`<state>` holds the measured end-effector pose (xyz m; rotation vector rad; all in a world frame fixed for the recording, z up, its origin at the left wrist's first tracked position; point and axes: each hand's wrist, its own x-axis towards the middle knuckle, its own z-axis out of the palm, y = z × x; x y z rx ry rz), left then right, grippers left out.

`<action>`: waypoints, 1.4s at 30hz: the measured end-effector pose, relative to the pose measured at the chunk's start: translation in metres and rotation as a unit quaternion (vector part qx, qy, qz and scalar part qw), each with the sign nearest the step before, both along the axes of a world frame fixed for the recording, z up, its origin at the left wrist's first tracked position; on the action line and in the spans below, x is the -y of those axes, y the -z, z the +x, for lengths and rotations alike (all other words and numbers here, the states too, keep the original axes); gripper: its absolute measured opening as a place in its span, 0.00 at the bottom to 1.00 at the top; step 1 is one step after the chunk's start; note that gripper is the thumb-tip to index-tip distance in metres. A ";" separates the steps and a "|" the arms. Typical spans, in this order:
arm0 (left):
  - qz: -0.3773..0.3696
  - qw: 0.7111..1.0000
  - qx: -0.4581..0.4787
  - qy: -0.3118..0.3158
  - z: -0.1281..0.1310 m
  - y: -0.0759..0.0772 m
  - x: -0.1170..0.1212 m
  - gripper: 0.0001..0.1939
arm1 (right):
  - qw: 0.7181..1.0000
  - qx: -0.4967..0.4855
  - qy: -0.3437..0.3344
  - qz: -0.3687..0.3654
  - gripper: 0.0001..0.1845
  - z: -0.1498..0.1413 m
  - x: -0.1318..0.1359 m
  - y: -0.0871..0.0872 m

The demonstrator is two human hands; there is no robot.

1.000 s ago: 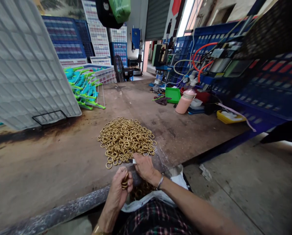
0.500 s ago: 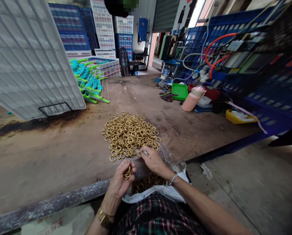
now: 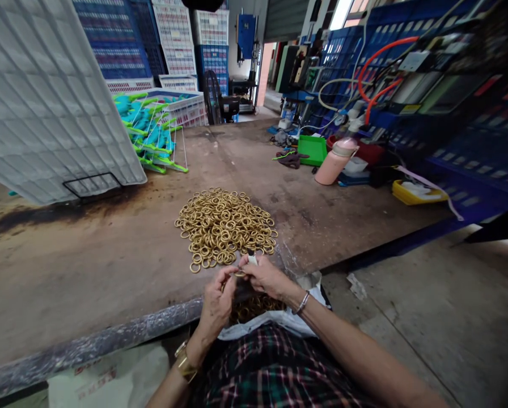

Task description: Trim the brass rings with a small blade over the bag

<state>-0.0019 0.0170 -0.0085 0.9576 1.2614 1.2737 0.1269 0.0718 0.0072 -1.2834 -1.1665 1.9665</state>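
Observation:
A heap of brass-coloured rings (image 3: pixel 226 224) lies on the worktable, just beyond both hands. My left hand (image 3: pixel 216 303) is closed, its thumb and fingers pinching toward my right hand. Between the fingertips of both hands shows a single ring (image 3: pixel 239 274). Other rings in the left palm are mostly hidden by the fingers. My right hand (image 3: pixel 267 279) is closed around a small pale tool with a dark end (image 3: pixel 252 258); its exact kind cannot be made out. Below the hands, at the table edge, more rings (image 3: pixel 256 307) fill a white sack (image 3: pixel 275 323).
A white ribbed crate (image 3: pixel 62 113) stands tilted at left, beside green and turquoise hangers (image 3: pixel 154 139). At right are a pink bottle (image 3: pixel 334 164), a green tray (image 3: pixel 312 150), a yellow tray (image 3: pixel 415 194) and a machine with orange hoses (image 3: pixel 368 85). Stacked crates (image 3: pixel 175 39) stand behind.
My left hand has risen from beside the table edge to meet my right hand, and its fingers have turned inward. A ring now sits between the fingertips. The view has tilted down slightly.

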 end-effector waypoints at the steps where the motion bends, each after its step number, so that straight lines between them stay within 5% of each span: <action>1: 0.020 1.000 -0.023 0.006 0.000 0.000 0.000 0.10 | 1.000 -0.002 -0.006 -0.003 0.08 0.000 0.001 -0.001; 6: 0.014 0.998 -0.061 0.023 -0.001 -0.003 0.000 0.09 | 0.991 0.081 -0.023 0.099 0.07 0.001 0.004 0.000; 9: -0.026 0.999 -0.023 0.020 0.000 -0.001 0.001 0.10 | 0.951 0.168 -0.035 0.258 0.10 0.001 0.005 0.000; 12: -0.066 0.997 0.010 0.030 0.001 0.002 0.002 0.13 | 0.913 0.222 -0.041 0.340 0.11 0.000 0.007 -0.001; 17: -0.122 0.986 0.085 0.071 0.002 0.003 0.004 0.17 | 0.911 0.233 -0.048 0.336 0.11 -0.002 0.008 -0.003; 25: -0.110 0.981 0.141 0.073 0.004 -0.002 0.006 0.16 | 0.929 0.194 -0.035 0.312 0.12 -0.002 0.009 -0.005; 31: -0.113 0.979 0.162 0.049 0.006 -0.002 0.006 0.18 | 0.886 0.284 -0.036 0.365 0.12 0.001 0.011 -0.003; 37: -0.109 0.983 0.144 0.041 0.005 -0.006 0.004 0.18 | 0.787 0.412 -0.160 0.431 0.09 0.006 0.018 0.008; 42: -0.108 0.986 0.125 0.036 0.004 -0.004 0.005 0.18 | 0.757 0.439 -0.187 0.446 0.11 0.004 0.021 0.009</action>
